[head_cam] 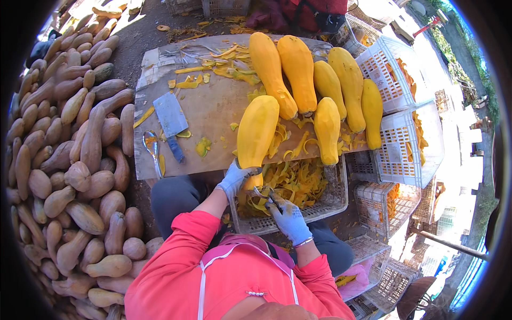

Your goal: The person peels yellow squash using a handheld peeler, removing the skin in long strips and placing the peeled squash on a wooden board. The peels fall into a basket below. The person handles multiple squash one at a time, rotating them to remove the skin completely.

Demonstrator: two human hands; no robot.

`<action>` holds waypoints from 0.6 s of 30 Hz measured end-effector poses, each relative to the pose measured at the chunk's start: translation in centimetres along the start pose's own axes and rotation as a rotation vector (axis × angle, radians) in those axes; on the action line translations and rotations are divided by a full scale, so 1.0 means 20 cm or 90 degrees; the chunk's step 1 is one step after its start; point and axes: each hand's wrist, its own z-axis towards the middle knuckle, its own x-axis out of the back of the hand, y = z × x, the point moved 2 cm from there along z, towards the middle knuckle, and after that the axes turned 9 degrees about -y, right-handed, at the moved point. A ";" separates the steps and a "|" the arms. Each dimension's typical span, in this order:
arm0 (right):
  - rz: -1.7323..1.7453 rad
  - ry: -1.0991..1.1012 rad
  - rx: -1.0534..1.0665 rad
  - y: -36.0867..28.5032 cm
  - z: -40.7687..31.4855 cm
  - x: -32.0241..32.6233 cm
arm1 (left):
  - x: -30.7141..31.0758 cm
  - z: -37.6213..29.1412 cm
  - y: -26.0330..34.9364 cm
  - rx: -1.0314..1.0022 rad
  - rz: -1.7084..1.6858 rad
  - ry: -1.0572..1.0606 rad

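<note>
Gripped near its lower end by my gloved left hand (237, 179), a peeled yellow squash (258, 128) leans over the near edge of the wooden board (212, 104). My gloved right hand (286, 216) is closed on a peeler (261, 193), whose metal head is at the squash's near tip. Below both hands a plastic crate (340, 192) holds a heap of curled peelings (298, 180). Several peeled squashes (296, 72) lie on the board's right side. On its left are a cleaver (171, 116) with a blue-wrapped handle and a metal spoon (152, 146).
A large pile of unpeeled tan squashes (92, 180) covers the ground at left. White plastic crates (394, 138) with orange pieces stand along the right, and more crates (376, 256) sit lower down. Peel scraps (232, 64) lie at the board's far side. A red bag (316, 12) is beyond it.
</note>
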 end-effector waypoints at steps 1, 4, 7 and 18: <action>-0.021 -0.003 -0.013 0.01 0.00 -0.02 | 0.03 -0.01 -0.01 -0.005 0.042 0.010; -0.087 -0.012 -0.060 -0.06 0.00 -0.04 | 0.10 -0.01 0.03 0.021 0.142 0.058; -0.032 -0.108 0.068 -0.04 -0.04 -0.06 | 0.17 -0.05 0.14 0.031 0.260 0.102; 0.241 0.159 -0.045 -0.01 0.46 0.36 | 0.06 -0.27 0.30 0.032 0.780 0.211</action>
